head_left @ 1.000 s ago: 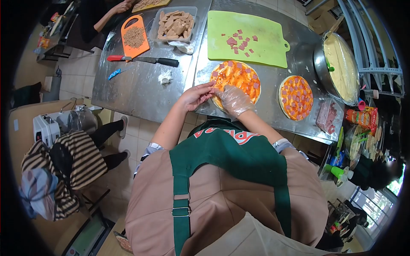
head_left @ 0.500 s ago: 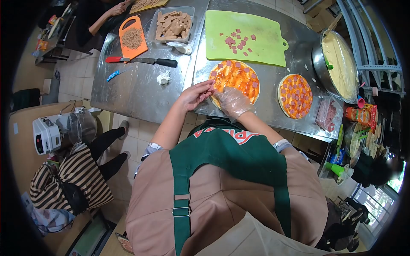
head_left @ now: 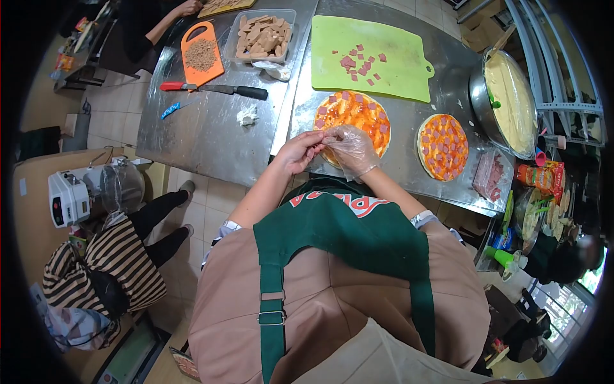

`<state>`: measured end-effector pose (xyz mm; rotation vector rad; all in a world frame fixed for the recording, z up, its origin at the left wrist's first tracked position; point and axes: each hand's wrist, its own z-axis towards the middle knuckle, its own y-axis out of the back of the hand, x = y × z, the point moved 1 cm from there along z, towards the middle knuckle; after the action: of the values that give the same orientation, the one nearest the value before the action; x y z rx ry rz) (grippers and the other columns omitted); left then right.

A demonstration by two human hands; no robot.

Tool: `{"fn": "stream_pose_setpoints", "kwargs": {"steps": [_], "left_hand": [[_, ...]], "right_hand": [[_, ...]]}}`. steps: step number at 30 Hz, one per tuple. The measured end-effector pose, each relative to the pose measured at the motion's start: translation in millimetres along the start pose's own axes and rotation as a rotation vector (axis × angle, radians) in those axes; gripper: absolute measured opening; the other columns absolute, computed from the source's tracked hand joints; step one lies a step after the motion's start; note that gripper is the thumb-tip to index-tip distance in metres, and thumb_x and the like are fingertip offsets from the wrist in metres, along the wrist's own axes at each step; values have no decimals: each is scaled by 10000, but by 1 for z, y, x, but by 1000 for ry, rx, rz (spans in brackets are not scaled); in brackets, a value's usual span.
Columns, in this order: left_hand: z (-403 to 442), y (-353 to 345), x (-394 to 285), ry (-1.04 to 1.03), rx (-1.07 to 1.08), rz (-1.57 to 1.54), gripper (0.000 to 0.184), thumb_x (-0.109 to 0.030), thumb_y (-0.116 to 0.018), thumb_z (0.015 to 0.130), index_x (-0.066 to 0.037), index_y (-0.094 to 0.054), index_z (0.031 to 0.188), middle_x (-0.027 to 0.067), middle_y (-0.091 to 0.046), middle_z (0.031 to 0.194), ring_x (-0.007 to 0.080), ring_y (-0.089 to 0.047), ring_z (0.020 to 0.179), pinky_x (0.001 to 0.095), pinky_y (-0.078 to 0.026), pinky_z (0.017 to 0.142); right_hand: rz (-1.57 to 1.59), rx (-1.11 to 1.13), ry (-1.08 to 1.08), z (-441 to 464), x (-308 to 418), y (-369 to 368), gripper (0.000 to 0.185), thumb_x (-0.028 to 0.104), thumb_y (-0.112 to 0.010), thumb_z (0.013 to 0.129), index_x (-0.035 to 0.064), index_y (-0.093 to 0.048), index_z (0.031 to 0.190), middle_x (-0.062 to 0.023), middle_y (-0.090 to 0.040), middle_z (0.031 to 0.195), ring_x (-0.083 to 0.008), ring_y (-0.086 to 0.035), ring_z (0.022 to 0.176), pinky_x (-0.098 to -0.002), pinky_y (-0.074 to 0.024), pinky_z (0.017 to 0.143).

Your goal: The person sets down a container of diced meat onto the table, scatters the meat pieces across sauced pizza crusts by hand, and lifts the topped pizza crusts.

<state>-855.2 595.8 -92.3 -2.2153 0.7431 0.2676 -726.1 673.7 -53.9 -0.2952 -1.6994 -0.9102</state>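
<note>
A round pizza base [head_left: 354, 115] with orange-red sauce lies in front of me, with square pieces of ham along its upper and right parts. My bare left hand [head_left: 300, 152] is at its lower left edge, fingers curled around ham pieces that are mostly hidden. Over the lower part of the pizza, my right hand [head_left: 352, 152] wears a clear plastic glove. Its fingers are pinched together and meet my left fingertips; what they pinch is hidden. Beyond the pizza, loose ham squares [head_left: 363, 66] lie on a green cutting board [head_left: 396, 45].
Right of me are a second ham-topped pizza [head_left: 442, 147], a box of ham [head_left: 491, 176] and a large covered bowl of dough [head_left: 508, 96]. To the left lie a knife [head_left: 220, 90], an orange board [head_left: 203, 57] and a tub of brown pieces [head_left: 262, 38]. Another person's hand [head_left: 187, 8] is far left.
My right hand has moved up and left from the pizza to meet my left fingertips. My left hand has turned slightly inward. The view has shifted a little.
</note>
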Motion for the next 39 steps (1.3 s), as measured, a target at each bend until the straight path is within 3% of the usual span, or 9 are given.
{"fn": "stream_pose_setpoints", "kwargs": {"steps": [4, 6, 9, 15, 22, 28, 32, 34, 39], "left_hand": [[0, 6, 7, 20, -84, -110, 157, -97, -533, 787, -27, -502, 924, 26, -565, 769, 35, -519, 583, 86, -418, 455], [1, 14, 10, 2, -126, -145, 152, -98, -528, 790, -24, -506, 921, 28, -568, 772, 31, -518, 581, 82, -411, 441], [1, 32, 11, -78, -176, -174, 139, -127, -516, 803, -21, -527, 893, 26, -570, 753, 27, -511, 568, 83, -405, 437], [-1, 33, 18, -84, -129, -132, 159, -159, -534, 797, -22, -535, 878, 14, -559, 714, 31, -503, 549, 97, -410, 451], [-6, 10, 24, -83, -126, -26, 143, -183, -508, 815, -43, -535, 819, 1, -540, 669, 22, -493, 533, 93, -404, 429], [-14, -10, 20, -73, -109, -12, 152, -186, -493, 823, -41, -511, 864, 22, -546, 707, 38, -506, 556, 94, -411, 439], [-2, 20, 22, -72, -48, -177, 208, -210, -460, 835, -17, -505, 897, 69, -575, 795, 113, -546, 658, 166, -464, 539], [-5, 23, 20, -102, -59, -481, 221, -209, -452, 836, -4, -507, 897, 103, -571, 853, 179, -562, 739, 228, -489, 619], [-13, 22, 16, -94, 46, -683, 293, -212, -454, 824, 21, -476, 1000, 165, -520, 973, 270, -526, 892, 354, -453, 797]], "right_hand": [[-117, 12, 41, -3, 2, 3, 199, 267, -576, 720, 77, -599, 775, -88, -588, 725, -235, -560, 664, -306, -437, 594], [-170, 59, -180, -1, 3, 6, 230, 302, -542, 734, 81, -604, 760, -95, -589, 730, -252, -564, 682, -335, -435, 611], [-362, 253, -206, -2, -8, 6, 255, 317, -491, 751, 92, -610, 751, -111, -590, 746, -269, -567, 708, -368, -434, 638], [-700, 251, -163, -6, 0, 1, 246, 313, -516, 726, 81, -596, 741, -114, -571, 736, -274, -554, 727, -362, -430, 610], [-477, 130, -43, -4, -1, 3, 273, 356, -470, 751, 121, -604, 787, -123, -581, 780, -283, -557, 754, -369, -430, 642], [-116, 149, -301, -4, -14, 7, 327, 411, -510, 717, 98, -605, 731, -110, -583, 700, -240, -559, 631, -340, -420, 585], [-318, 235, -379, -9, -10, 20, 276, 354, -549, 695, 86, -612, 719, -101, -590, 695, -242, -569, 636, -336, -434, 588], [-682, 301, -245, -15, -15, 20, 243, 323, -553, 685, 90, -615, 716, -112, -594, 730, -266, -572, 671, -359, -444, 601], [-774, 270, -173, -22, -16, 16, 223, 302, -526, 698, 100, -618, 723, -126, -586, 732, -289, -566, 713, -385, -445, 616]]}}
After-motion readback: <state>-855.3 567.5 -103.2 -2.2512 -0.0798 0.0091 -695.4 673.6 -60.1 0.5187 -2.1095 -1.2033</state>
